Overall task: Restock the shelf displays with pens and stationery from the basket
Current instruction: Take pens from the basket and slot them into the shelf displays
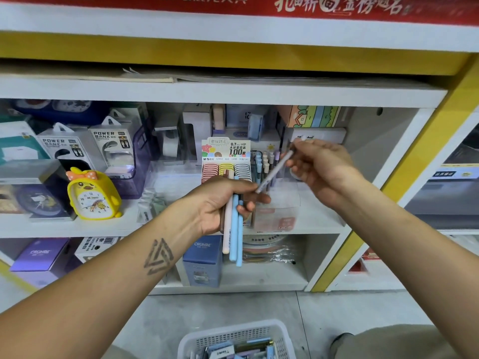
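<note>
A bundle of pastel plastic pens [233, 229], pink, blue and brown, is gripped upright in the left hand [220, 203], fingers curled round it, at the centre of view. A single pale lilac pen [274, 171], slanted, is pinched by the right hand [321, 167] at two o'clock from the bundle, its lower tip touching the left fingertips. Behind, at twelve o'clock, a cardboard pencil-lead display box [226, 161] stands on the white shelf [311, 218]. The white perforated plastic basket [233, 338], holding stationery, sits at six o'clock.

Bright, even overhead light; soft shadows under the shelves (edges bow outward, corners blur).
</note>
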Demonstrator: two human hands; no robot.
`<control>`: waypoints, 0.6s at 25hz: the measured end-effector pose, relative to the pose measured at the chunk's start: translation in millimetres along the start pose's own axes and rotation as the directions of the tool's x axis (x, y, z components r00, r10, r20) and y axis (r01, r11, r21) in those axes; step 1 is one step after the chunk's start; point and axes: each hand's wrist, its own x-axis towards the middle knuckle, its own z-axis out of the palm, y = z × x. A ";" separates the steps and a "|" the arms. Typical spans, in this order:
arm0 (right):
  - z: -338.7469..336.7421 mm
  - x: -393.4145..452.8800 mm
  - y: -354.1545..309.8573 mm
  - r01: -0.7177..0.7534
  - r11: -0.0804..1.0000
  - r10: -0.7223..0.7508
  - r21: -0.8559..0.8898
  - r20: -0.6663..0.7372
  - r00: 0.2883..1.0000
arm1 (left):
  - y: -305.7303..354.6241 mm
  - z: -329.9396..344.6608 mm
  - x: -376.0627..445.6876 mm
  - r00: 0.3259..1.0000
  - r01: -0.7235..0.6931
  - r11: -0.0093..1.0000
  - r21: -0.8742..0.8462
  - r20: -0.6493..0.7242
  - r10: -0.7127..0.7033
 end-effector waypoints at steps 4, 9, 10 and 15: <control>-18.5 10.5 1.2 0.255 0.752 -0.333 -0.608 -0.017 0.943 | -1.5 -1.7 2.2 0.993 -0.024 0.997 0.070 -0.110 0.031; -18.3 13.7 24.3 0.349 0.400 -0.396 -0.847 0.183 0.900 | -0.2 -5.5 4.9 0.986 -0.016 0.998 -0.059 -0.168 0.005; -17.5 14.3 27.0 0.360 0.401 -0.394 -0.842 0.196 0.898 | 0.1 -6.3 5.6 0.985 -0.017 0.997 -0.077 -0.174 0.003; -14.8 21.3 36.6 0.405 0.407 -0.411 -0.819 0.231 0.882 | 1.7 -9.5 5.8 0.984 -0.021 0.993 -0.114 -0.179 0.000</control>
